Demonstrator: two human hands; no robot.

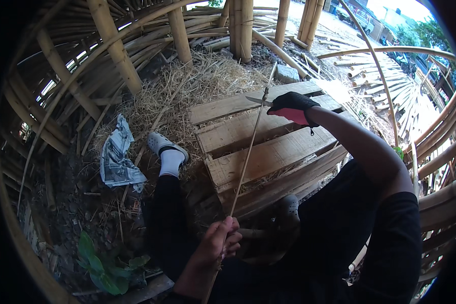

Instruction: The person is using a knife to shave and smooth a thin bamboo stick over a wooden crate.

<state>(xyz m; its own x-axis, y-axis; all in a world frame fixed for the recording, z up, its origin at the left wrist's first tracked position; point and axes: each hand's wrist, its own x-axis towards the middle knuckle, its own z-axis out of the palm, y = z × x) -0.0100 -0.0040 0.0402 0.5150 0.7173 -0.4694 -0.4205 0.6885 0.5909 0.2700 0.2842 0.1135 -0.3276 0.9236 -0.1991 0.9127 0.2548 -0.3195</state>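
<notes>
A long thin bamboo stick (251, 142) slants away from me across a slatted wooden pallet (253, 167). My bare left hand (222, 237) is closed around its near part, close to my lap. Farther off, my right hand (294, 108) wears a black and pink glove and grips a knife (257, 101). The knife's handle is hidden in the glove, and its blade points left, lying across the stick just below a dark, rough joint (265, 93). Whether the blade cuts into the stick or only touches it, I cannot tell.
Straw shavings (207, 76) cover the ground beyond the pallet. Crumpled newspaper (119, 154) lies left of my clog (168, 144). Upright bamboo poles (115, 45) stand at the back left, with a grey stone block (287, 74) behind the pallet. Cut bamboo (385, 86) is spread at right.
</notes>
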